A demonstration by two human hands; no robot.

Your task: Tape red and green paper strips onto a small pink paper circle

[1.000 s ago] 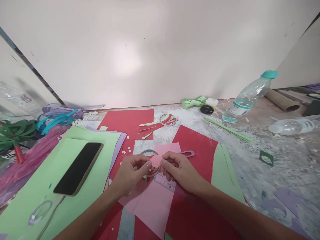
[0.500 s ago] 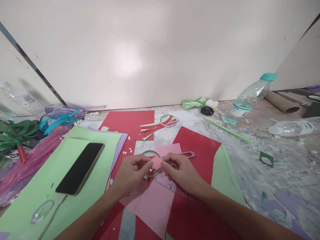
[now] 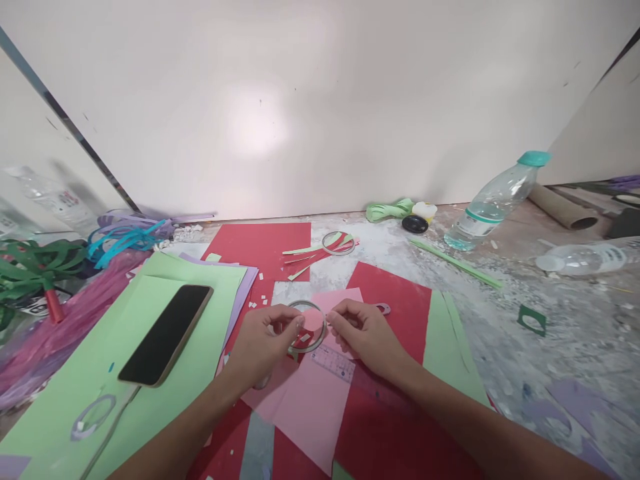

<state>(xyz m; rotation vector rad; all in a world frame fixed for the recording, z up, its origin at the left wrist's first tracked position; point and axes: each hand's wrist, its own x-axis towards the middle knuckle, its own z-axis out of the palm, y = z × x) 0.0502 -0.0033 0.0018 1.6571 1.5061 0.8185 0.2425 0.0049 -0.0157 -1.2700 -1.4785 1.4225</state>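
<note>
Left hand (image 3: 265,339) pinches pink disc (image 3: 314,321); right hand (image 3: 365,335) nearly closed, grip unclear. Their 2 o'clock: upright, tilted-looking bottle (image 3: 504,195) part-filled with liquid (image 3: 461,241).

Right hand (image 3: 361,332) has room rightward; bottle (image 3: 479,225) blocks ahead-right.

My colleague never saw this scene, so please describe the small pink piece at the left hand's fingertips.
Below the big white panel, find the left hand, low near the middle. It pinches the small pink piece, seen against the nearer grey ring. Unlike the large, straight-edged pink sheet below, this piece is small and rounded.
</note>
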